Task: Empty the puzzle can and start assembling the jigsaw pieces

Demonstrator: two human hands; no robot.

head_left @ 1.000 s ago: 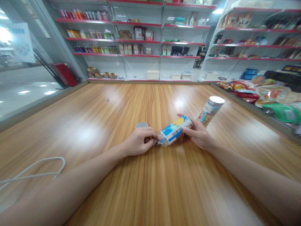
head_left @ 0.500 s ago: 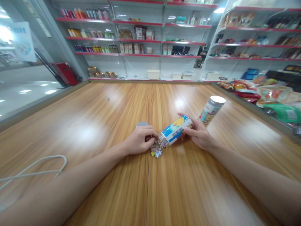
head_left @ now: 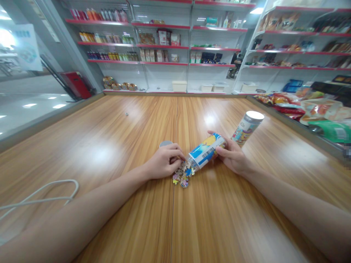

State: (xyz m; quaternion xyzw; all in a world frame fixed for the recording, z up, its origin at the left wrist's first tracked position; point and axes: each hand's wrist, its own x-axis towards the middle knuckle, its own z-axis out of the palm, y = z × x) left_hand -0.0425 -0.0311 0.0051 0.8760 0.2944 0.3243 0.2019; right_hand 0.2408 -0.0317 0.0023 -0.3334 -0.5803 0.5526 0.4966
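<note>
My right hand (head_left: 233,155) is wrapped round a clear jar with a blue and yellow label (head_left: 207,150). The jar lies tilted, its mouth low and pointing left toward the table. Jigsaw puzzle pieces (head_left: 182,177) spill from that mouth into a small pile on the wood. At the mouth, my left hand (head_left: 164,160) has its fingers curled in a pinch against the pieces; what is between the fingertips is hidden. Behind the left hand lies a round grey lid (head_left: 165,143), partly covered. A second jar with a white top (head_left: 248,128) stands beyond my right hand.
The wooden table (head_left: 131,223) has a raised edge. A white cable (head_left: 52,182) loops at the left, and a tiny object (head_left: 126,114) lies far back. Packaged snacks (head_left: 287,106) crowd the right side. Stocked shelves (head_left: 161,45) stand behind.
More puzzle pieces have slid out, and the pile has spread toward me, with blue ones now at the jar's mouth. Both hands have barely moved.
</note>
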